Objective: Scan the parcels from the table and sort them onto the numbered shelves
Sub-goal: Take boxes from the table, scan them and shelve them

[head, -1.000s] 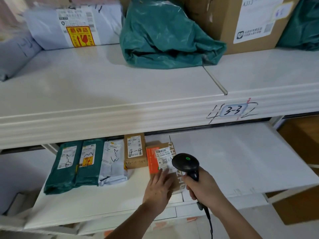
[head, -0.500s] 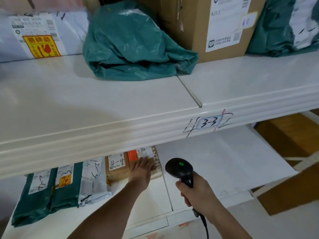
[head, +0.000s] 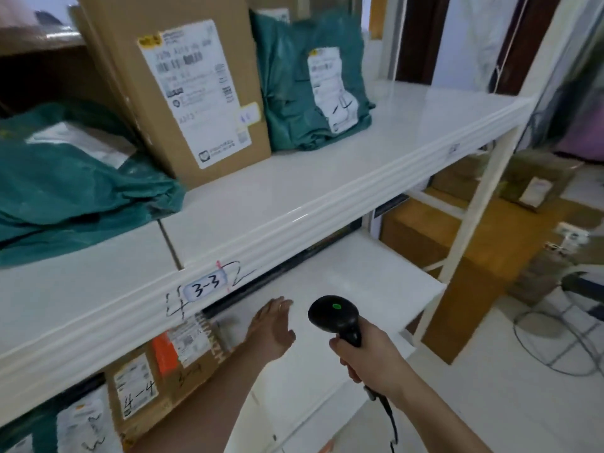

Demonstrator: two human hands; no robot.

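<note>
My right hand (head: 369, 358) grips the handle of a black barcode scanner (head: 335, 317) with a green light on top, held in front of the lower shelf. My left hand (head: 271, 328) hovers over the lower shelf (head: 359, 279) with fingers straight, holding nothing, just right of a brown box with an orange patch (head: 189, 351). Beside that box stands a small box marked 4-4 (head: 135, 387). The upper shelf's edge carries a label reading 3-3 (head: 206, 287).
On the upper shelf (head: 294, 197) lie a green bag (head: 75, 188), a tall cardboard box (head: 183, 83) and another green bag (head: 313, 96). A white shelf post (head: 470, 204) stands at the right. Brown boxes (head: 474, 256) and wire items sit on the floor beyond.
My left hand has come off the orange-patched box and moved right, now empty. The view has swung to the right. The scanner stays in my right hand.
</note>
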